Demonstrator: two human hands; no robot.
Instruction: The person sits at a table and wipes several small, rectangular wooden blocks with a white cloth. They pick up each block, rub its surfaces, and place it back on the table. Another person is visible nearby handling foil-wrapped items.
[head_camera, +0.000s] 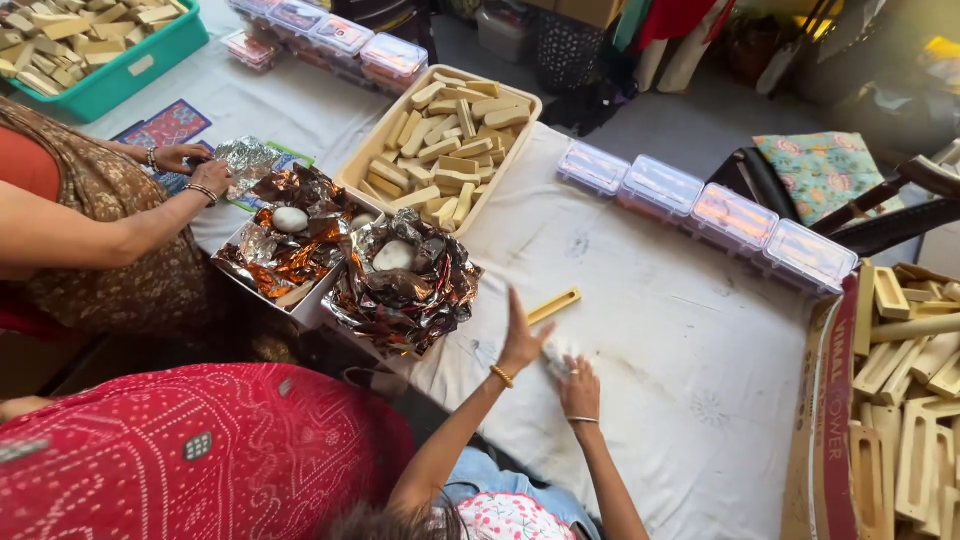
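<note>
Hands at work below the cream tray

Tray (352, 165), cream and full of pale bars (445, 130), sits on the white cloth (650, 350). Just below the tray stand two foil-lined boxes, each with a white lump: the left box (285, 250) and the right box (405, 285). Further below the tray, a co-worker in a floral top has both hands over the cloth. Their raised hand (520, 340) is spread open and blurred, holding nothing. Their lower hand (580, 392) rests palm down, its fingers on a small whitish scrap (555, 362); whether they pinch it I cannot tell. A yellow wooden strip (553, 305) lies just above these hands, towards the tray. Left of the tray, another person's two hands (195, 168) grasp a sheet of foil (245, 158). The wearer's own hands lie outside the view, so their grip cannot be told.
</note>
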